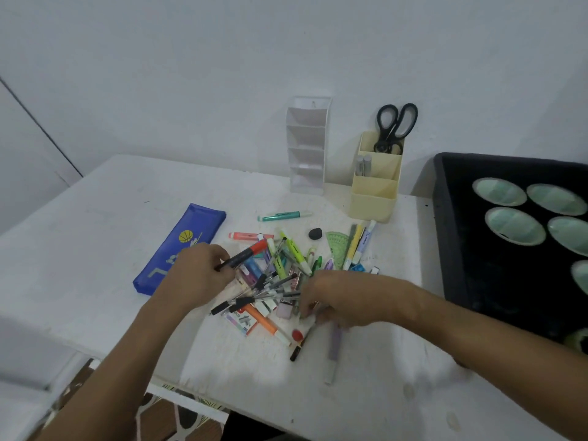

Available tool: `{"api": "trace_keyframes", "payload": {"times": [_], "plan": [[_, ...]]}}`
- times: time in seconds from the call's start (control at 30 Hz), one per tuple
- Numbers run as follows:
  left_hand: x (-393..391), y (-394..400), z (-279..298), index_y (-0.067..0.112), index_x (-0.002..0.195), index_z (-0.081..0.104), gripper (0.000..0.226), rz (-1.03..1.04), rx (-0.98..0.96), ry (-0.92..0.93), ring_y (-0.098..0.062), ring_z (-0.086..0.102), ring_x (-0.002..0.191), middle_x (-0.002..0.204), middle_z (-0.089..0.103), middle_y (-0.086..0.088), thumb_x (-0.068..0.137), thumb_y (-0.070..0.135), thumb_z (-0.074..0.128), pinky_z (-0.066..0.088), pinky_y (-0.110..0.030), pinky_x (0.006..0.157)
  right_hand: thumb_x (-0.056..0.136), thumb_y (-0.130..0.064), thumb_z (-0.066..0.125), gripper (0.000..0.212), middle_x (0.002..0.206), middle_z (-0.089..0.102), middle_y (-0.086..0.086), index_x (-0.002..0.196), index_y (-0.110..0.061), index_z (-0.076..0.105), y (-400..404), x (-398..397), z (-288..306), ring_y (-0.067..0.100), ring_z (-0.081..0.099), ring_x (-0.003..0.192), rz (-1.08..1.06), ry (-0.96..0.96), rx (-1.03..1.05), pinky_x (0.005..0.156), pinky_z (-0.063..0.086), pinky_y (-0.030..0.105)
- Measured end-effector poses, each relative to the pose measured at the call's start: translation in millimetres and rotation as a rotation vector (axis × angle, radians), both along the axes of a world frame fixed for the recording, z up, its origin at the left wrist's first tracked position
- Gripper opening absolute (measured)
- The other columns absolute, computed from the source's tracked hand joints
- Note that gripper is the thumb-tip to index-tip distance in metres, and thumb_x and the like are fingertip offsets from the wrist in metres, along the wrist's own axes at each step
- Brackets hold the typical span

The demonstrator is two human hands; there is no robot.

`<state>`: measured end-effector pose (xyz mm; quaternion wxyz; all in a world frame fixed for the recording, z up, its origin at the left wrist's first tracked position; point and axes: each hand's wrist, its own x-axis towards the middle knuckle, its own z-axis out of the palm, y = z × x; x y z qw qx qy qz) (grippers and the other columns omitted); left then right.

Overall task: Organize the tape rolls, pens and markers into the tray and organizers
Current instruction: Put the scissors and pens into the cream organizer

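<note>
Right hand (342,299) curled, palm down, over pen pile (273,281), grasp unclear; left hand (199,275) grips red-capped marker (243,255).

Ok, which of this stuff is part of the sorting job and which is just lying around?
Job: pile of pens and markers; black marker with red cap in left hand; black tray; tape rolls; white organizer; cream organizer.
Lying about: blue pencil case; scissors; green protractor.
</note>
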<state>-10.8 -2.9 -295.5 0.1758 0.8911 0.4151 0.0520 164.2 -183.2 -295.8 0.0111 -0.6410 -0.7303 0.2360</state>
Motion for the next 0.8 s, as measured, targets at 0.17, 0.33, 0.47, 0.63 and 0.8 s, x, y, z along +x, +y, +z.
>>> {"api": "trace_keyframes", "payload": {"times": [0.17,0.33,0.47,0.63,0.8], "plan": [[28,-1,35,0.022,0.100,0.070,0.018,-0.021,0.034,-0.234,-0.006,0.055,0.068,0.083,0.062,0.007,0.087,0.029,0.059,0.037,-0.014,0.057,0.090,-0.017,0.063,0.020,0.100,0.059,-0.012,0.110,-0.019,0.061,1,39,41,0.003,0.057,0.083,-0.246,0.159,0.151,0.067,0.041,0.009],[92,-12,68,0.020,0.107,0.069,0.021,-0.131,0.078,-0.464,-0.009,0.057,0.077,0.093,0.066,0.006,0.087,0.026,0.064,0.037,-0.017,0.071,0.090,-0.017,0.064,0.016,0.097,0.060,-0.015,0.105,-0.018,0.060,-2,90,76,0.006,0.061,0.092,-0.495,0.314,0.419,0.076,0.050,0.019],[156,-22,89,0.018,0.104,0.070,0.020,-0.231,0.125,-0.595,-0.009,0.056,0.080,0.091,0.067,0.004,0.084,0.023,0.067,0.039,-0.015,0.077,0.090,-0.014,0.064,0.026,0.104,0.063,-0.003,0.115,-0.015,0.058,-3,136,91,0.016,0.063,0.094,-0.680,0.339,0.674,0.081,0.051,0.024],[223,-36,104,0.017,0.105,0.067,0.023,-0.339,0.094,-0.667,-0.006,0.056,0.081,0.087,0.063,0.008,0.082,0.016,0.068,0.036,-0.003,0.067,0.090,-0.008,0.060,0.021,0.098,0.064,0.002,0.110,-0.016,0.059,-7,178,94,0.014,0.065,0.078,-0.875,0.273,0.883,0.072,0.053,0.019],[270,-41,96,0.015,0.104,0.065,0.024,-0.406,0.102,-0.594,-0.009,0.057,0.074,0.087,0.063,0.003,0.081,0.008,0.067,0.036,0.000,0.057,0.089,-0.002,0.060,0.020,0.089,0.060,-0.002,0.108,-0.008,0.061,1,192,73,0.000,0.061,0.058,-0.981,0.258,0.951,0.056,0.043,0.002]]}}
